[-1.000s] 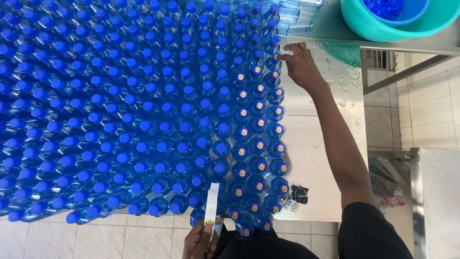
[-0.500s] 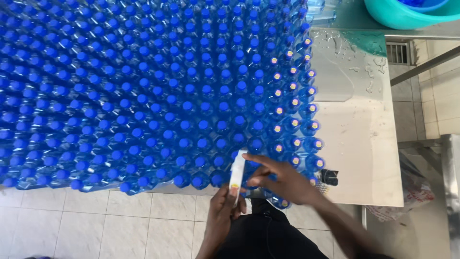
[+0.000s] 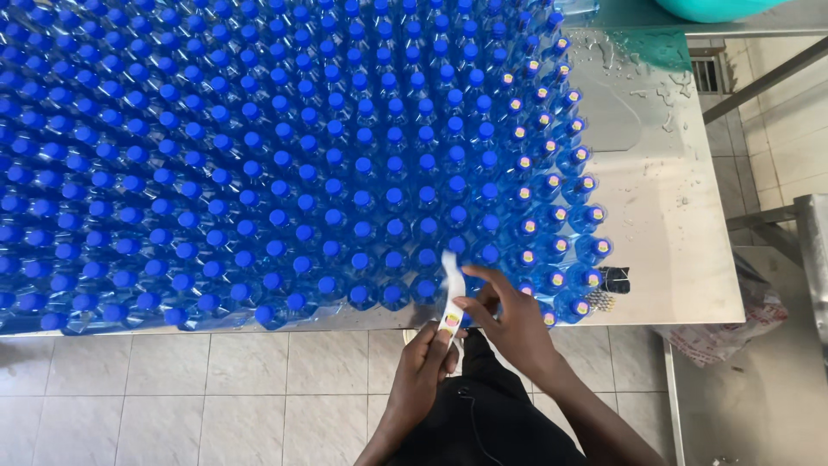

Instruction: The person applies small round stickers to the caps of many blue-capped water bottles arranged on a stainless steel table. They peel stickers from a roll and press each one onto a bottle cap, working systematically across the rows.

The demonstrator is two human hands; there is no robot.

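Here, at the near edge of a worktop crowded with blue-capped bottles, the left hand grips a white sticker strip while the right hand pinches it.

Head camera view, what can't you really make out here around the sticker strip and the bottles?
- Sticker strip: its lower end is hidden between the left hand and right hand; the sticker design is too small.
- Blue-capped bottles: the block runs off the left and top edges.
- Teal basin: cut off by the top edge.
- Small dark thing on the steel table: too small to identify.
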